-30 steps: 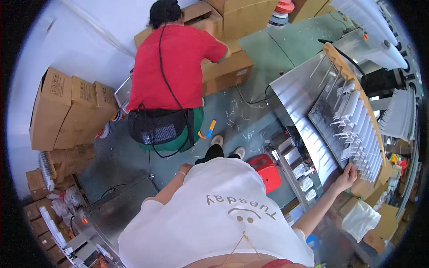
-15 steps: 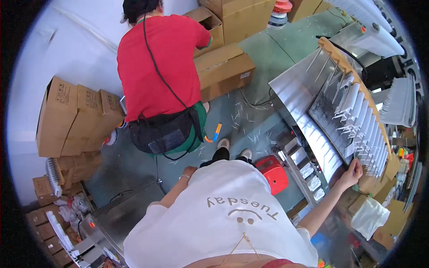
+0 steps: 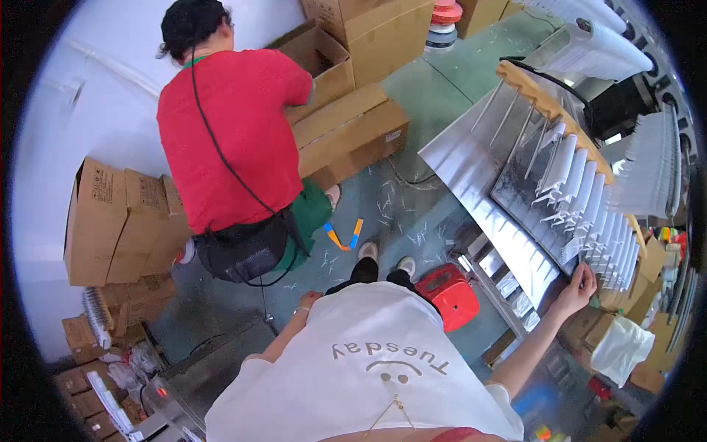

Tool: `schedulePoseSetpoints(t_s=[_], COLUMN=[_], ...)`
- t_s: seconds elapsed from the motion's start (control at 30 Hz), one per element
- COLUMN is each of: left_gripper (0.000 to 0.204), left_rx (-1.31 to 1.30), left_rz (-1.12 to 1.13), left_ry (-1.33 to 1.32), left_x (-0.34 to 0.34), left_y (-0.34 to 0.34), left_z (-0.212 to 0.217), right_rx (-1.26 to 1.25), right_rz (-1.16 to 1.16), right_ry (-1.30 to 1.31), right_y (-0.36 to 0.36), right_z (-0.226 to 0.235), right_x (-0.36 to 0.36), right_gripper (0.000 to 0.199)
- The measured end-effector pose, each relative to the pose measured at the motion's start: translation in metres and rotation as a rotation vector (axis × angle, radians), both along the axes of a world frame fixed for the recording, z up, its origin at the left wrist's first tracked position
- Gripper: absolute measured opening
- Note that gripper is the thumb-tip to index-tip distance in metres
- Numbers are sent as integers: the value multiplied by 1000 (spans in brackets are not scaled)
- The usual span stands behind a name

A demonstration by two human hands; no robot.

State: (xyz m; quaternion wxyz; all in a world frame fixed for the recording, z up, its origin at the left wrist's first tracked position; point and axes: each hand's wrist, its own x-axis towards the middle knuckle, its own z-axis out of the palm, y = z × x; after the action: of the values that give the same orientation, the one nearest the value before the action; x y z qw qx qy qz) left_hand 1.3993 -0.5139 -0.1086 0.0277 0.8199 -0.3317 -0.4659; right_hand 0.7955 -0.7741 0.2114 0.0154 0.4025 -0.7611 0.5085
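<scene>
My right hand (image 3: 577, 292) is at the near end of a metal work surface (image 3: 460, 158), its fingers pinched together. What they hold, if anything, I cannot make out. Just beyond the fingertips is a small white comb-like piece (image 3: 570, 250). Beside it stands a wooden-edged rack (image 3: 545, 99) with metal rods, and many white rolled strips (image 3: 561, 163) with forked ends hang from it. Low by my left hip is my left hand (image 3: 310, 299), close to my white shirt (image 3: 368, 331); its fingers are mostly hidden.
A person in a red shirt (image 3: 228, 132) bends over cardboard boxes (image 3: 346, 132) ahead on the left. Stacked cartons (image 3: 103, 221) stand along the left wall. Between my feet and the table is a red stool (image 3: 448, 295). White scraps (image 3: 387, 210) litter the green floor.
The view has shifted slightly, and the person in red now appears further left with more of the head showing. My right hand stays pinched at the rack's near end.
</scene>
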Motion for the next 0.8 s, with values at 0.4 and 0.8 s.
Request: schedulePoseSetpoints(t_s=[0.4, 0.8], left_gripper=[42, 33], left_rx=[85, -126], left_rz=[230, 574], left_ry=[116, 205], left_x=[-14, -48], left_y=[-34, -35], left_z=[23, 8], right_rx=[-8, 118], right_rz=[-35, 74], right_ry=[-1, 50], right_y=[1, 3], right_z=[2, 10], right_x=[3, -4], right_gripper=[21, 22])
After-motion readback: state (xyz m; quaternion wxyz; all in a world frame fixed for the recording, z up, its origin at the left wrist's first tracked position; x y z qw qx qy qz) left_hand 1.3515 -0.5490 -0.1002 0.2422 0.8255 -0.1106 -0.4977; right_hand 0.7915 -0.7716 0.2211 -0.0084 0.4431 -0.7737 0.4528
